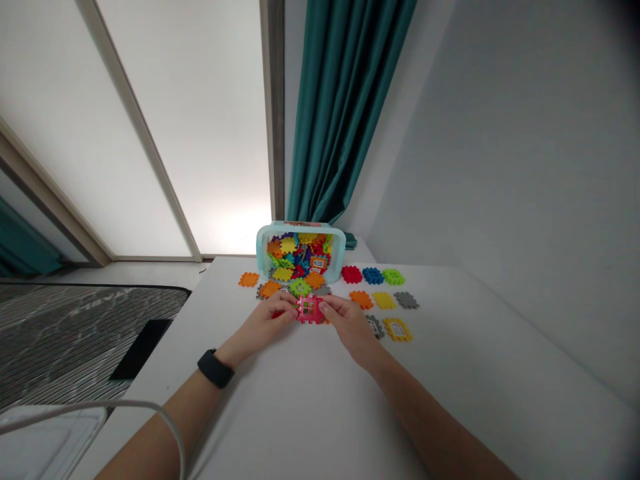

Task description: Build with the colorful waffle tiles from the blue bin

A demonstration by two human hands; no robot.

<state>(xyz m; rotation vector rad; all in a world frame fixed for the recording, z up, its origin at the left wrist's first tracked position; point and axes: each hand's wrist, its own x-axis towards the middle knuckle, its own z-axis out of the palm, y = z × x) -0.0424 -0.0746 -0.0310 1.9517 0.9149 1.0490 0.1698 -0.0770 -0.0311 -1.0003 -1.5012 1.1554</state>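
Pinching a pink window tile (311, 309) near the bench's (310, 400) far edge

I'm grasping it with both grips, left hand (264, 324) and right hand (350, 325), by its toothed sides; it looks light and stiff.

Both my grips, left (267, 321) and right (350, 321), pinch the pink window piece (310, 309) above the white counter (300, 400), tub (301, 252) just behind

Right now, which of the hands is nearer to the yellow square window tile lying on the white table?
Right. The right hand sits just left of the yellow square window tile; the left hand is farther left, beyond the pink window tile both hold.
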